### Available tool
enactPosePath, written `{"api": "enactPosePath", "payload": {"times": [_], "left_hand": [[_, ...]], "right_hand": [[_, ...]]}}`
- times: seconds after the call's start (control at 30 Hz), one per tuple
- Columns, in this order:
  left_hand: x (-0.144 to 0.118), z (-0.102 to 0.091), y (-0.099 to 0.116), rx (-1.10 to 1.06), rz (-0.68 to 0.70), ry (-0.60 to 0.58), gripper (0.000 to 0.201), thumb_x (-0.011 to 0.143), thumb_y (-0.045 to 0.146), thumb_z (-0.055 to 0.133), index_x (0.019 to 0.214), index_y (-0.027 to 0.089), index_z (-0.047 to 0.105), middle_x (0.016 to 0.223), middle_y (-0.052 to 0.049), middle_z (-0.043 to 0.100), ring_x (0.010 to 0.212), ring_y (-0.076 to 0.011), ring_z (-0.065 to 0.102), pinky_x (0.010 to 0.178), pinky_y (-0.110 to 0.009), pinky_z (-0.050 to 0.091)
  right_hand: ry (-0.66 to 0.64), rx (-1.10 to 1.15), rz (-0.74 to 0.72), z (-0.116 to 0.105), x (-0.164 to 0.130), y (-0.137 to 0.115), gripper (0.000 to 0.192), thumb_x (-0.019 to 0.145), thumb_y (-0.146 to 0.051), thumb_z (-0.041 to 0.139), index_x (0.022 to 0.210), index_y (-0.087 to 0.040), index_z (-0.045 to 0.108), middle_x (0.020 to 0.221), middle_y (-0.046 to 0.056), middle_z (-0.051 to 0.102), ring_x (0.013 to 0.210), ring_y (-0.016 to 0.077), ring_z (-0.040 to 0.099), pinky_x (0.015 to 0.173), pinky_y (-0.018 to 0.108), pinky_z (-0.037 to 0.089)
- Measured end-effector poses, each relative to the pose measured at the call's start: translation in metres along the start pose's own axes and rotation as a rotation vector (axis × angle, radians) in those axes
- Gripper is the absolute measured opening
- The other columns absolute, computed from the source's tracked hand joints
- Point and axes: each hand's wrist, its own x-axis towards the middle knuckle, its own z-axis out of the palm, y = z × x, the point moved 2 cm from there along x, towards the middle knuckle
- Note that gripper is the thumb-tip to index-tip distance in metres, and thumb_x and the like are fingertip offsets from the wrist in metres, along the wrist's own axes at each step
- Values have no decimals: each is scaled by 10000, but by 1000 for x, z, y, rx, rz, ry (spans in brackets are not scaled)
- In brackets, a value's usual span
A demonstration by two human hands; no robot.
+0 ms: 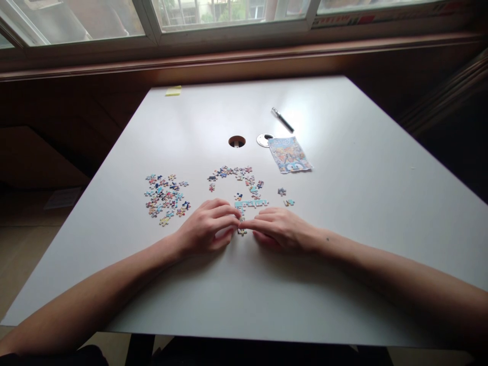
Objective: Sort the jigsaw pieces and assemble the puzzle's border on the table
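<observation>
My left hand rests on the white table with bent fingers apart, a gap showing between thumb and forefinger. Its fingertips touch the left side of a short column of joined jigsaw pieces. From the other side, my right hand reaches in with its forefinger stretched out onto the same column, the other fingers curled loosely. The two forefinger tips nearly meet and hide part of the column. At its top, a row of joined light-blue pieces runs to the right, forming a corner.
A heap of loose jigsaw pieces lies left; more pieces form an arc beyond my hands. Two single pieces sit right. Farther back are a picture sheet, a pen, a round table hole and a yellow note.
</observation>
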Motion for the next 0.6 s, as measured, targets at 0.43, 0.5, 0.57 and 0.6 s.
{"api": "enactPosePath", "payload": {"times": [0.43,0.5,0.57,0.6], "left_hand": [[0,1,0,0,4,-11,199,884,129,603,1054,225,640,1176,-23,696,1106,-214,575,988,-386,480],[0,2,0,-2,9,-13,208,889,131,602,1071,225,640,1184,-26,694,1111,-213,574,995,-385,480],[0,2,-1,0,11,-15,212,893,131,600,1080,224,640,1195,-31,691,1119,-217,574,1000,-388,481],[0,2,-1,3,12,-15,212,895,130,598,1081,222,640,1200,-32,691,1121,-220,575,1001,-391,481]], "right_hand": [[-27,-49,-20,-1,1,-1,301,959,-156,445,1204,-186,618,796,41,657,696,163,528,675,295,419],[-2,-14,13,-1,1,0,269,951,-160,455,1172,-167,609,815,54,665,711,167,543,682,297,430],[16,51,32,-2,0,0,202,937,-157,456,1074,-162,605,795,53,650,705,164,539,677,292,431],[13,89,31,-3,0,-1,164,926,-151,457,1011,-170,595,767,43,632,688,159,527,668,287,426]]}}
